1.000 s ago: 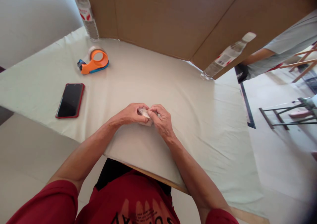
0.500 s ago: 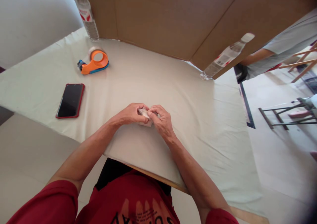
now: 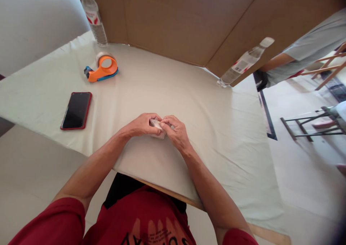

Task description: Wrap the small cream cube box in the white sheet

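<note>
A small pale box-like item sits low over the cloth-covered table, mostly covered by my fingers. My left hand wraps round its left side, thumb along the near face. At its right side, my right hand has thumb and forefinger pinched together against the top. What exactly the pinch holds is too small to make out. A whitish, slightly shiny surface shows between the two hands.
An orange tape dispenser and a red-cased phone lie to the left. Water bottles stand by a brown cardboard panel. Beyond it at right are a person's sleeve and a folding stool.
Almost nothing differs. Both hands stay on the small pale item, with only a slight shift of the whole view.
</note>
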A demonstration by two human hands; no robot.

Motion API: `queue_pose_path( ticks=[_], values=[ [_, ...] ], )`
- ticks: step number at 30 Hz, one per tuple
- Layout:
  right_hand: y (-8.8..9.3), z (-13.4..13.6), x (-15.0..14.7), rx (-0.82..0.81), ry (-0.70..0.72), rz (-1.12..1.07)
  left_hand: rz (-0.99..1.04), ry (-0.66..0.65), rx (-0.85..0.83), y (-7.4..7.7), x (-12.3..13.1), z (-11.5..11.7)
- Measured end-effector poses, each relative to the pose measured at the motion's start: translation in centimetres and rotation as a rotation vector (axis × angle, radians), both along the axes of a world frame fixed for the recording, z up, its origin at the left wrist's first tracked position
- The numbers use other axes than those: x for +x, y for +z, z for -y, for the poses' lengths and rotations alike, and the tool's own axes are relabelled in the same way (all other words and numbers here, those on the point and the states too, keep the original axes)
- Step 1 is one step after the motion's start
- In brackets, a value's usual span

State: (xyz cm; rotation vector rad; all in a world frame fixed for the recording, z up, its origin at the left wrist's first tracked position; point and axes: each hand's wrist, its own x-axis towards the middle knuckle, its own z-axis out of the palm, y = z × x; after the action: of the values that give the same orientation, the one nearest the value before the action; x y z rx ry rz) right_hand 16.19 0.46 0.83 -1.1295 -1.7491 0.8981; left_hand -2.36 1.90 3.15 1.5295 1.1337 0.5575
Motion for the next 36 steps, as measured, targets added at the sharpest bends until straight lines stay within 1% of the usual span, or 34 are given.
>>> queue_pose_path(
  ticks=[4, 9, 11, 16, 22, 27, 30, 33, 36],
  values=[
    [0.0, 0.2, 0.3, 0.072, 0.033, 0.044, 0.007, 0.001, -0.002, 0.0, 0.0, 0.0],
    [-0.3, 0.6, 0.5, 0.257, 0.047, 0.15, 0.011, 0.002, -0.017, 0.0, 0.0, 0.1],
    [-0.4, 0.7, 0.5, 0.3, 0.05, 0.173, 0.012, 0.0, -0.018, 0.1, 0.0, 0.1],
    [-0.9, 1.0, 0.4, 0.281, 0.025, 0.105, 0.022, -0.005, -0.022, 0.2, -0.1, 0.1],
    [-1.4, 1.3, 0.5, 0.303, 0.008, 0.062, -0.005, -0.016, 0.021, 0.0, -0.1, 0.1],
    [-1.6, 1.4, 0.5, 0.299, -0.021, 0.078, -0.012, -0.013, 0.047, -0.1, -0.1, 0.1],
    [-1.7, 1.5, 0.5, 0.325, -0.034, 0.09, -0.018, -0.003, 0.052, -0.1, 0.0, 0.2],
    [-1.6, 1.5, 0.6, 0.362, -0.027, 0.098, -0.024, -0.002, 0.052, -0.1, 0.0, 0.2],
    [-1.5, 1.5, 0.6, 0.364, -0.002, 0.147, -0.02, -0.009, 0.043, 0.0, -0.1, 0.2]
  ],
)
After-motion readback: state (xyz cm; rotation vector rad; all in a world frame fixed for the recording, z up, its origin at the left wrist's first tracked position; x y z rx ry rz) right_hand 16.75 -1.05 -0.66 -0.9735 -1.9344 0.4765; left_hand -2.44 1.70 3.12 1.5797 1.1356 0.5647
